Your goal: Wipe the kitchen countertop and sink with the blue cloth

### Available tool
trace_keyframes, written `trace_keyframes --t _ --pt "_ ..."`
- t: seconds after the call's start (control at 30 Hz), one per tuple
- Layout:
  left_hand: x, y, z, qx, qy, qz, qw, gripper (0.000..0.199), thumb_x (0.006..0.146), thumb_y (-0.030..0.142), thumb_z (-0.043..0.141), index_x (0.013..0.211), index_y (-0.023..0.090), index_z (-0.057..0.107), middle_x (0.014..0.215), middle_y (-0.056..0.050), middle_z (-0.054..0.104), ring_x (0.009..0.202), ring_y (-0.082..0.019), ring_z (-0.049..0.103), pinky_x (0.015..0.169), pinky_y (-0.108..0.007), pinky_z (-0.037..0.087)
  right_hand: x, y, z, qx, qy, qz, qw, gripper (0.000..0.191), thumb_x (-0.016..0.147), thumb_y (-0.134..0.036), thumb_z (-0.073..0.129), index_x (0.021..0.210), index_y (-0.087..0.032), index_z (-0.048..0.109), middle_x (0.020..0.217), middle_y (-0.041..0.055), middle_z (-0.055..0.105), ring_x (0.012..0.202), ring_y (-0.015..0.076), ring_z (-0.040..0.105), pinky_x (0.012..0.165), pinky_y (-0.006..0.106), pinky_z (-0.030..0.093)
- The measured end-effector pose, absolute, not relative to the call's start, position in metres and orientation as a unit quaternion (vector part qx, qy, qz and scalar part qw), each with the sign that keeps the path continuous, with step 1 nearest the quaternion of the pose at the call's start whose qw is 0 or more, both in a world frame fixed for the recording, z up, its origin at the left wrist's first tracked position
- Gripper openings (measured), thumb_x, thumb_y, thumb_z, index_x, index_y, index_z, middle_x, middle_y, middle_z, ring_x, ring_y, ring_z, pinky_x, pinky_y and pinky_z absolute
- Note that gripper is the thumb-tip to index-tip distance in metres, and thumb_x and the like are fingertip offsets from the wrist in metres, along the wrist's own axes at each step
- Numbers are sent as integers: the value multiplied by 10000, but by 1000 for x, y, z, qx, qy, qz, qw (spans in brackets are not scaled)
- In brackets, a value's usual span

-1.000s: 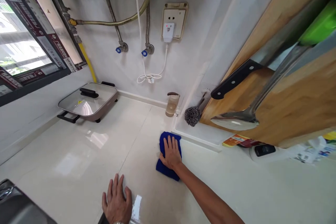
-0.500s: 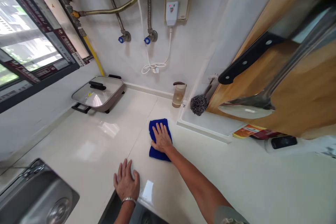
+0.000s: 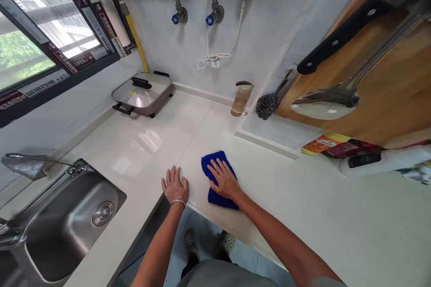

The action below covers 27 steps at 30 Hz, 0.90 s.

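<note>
A folded blue cloth (image 3: 215, 198) lies on the white countertop (image 3: 175, 125). My right hand (image 3: 225, 180) rests flat on top of it, fingers spread and pointing up and to the left, pressing on the cloth without gripping it. To the left, my left hand (image 3: 175, 186) lies palm down at the counter's inner corner near the front edge, fingers apart, with nothing in it. A bracelet circles the left wrist.
An electric pan with a glass lid (image 3: 144, 92) stands at the back left, a sink (image 3: 67, 228) at the lower left. A brownish container (image 3: 241, 99) is by the wall. A scrubber (image 3: 267, 106), knife (image 3: 336, 42) and ladle (image 3: 326, 103) hang at right.
The view has tilted down and shifted, showing more of the sink and the floor. My right hand and the cloth are nearer the counter's front edge. My left hand still rests at the corner.
</note>
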<state>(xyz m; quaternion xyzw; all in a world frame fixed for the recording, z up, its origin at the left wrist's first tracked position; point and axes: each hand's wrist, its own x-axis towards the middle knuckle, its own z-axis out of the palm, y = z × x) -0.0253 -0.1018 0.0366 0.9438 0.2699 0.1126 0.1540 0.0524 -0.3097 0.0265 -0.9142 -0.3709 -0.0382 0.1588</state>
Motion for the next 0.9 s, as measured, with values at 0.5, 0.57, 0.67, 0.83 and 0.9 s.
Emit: trace_keyframes --t 0.5,0.57,0.67,0.83,0.9 --pt "-30 -99 30 935 249 150 204 494 909 314 380 1387 267 495 1541 -25 425 1465 -239 285 1225 -550 106 -98 -445 21 -944 -313 -20 105 653 894 -337 423 1516 -259 240 1592 66 278 1486 278 196 1193 572 308" --pt "-31 -98 31 934 246 148 213 499 905 303 389 1391 261 496 1539 -40 426 1464 -251 285 1222 -562 103 -117 -459 18 -947 -305 -24 94 682 886 -338 436 1525 -278 205 1593 58 274 1483 282 204 1187 576 323" --pt "-32 -98 31 936 237 139 220 512 900 285 396 1403 249 486 1544 -58 416 1466 -269 277 1219 -580 95 -136 -470 12 -953 -289 -38 78 728 876 -340 462 1534 -287 154 1601 48 252 1482 288 203 1178 582 342" --pt "-35 -95 30 939 223 129 229 517 918 287 371 1425 234 457 1567 -53 373 1484 -269 236 1226 -580 73 -137 -447 7 -962 -258 -63 56 739 890 -329 456 1540 -244 116 1616 74 200 1489 307 168 1178 595 329" --pt "-36 -94 30 939 218 118 238 521 917 286 377 1431 234 446 1577 -48 353 1491 -270 218 1227 -586 66 -130 -423 8 -963 -257 -67 48 724 902 -331 444 1538 -205 123 1623 97 169 1495 318 132 1179 597 318"
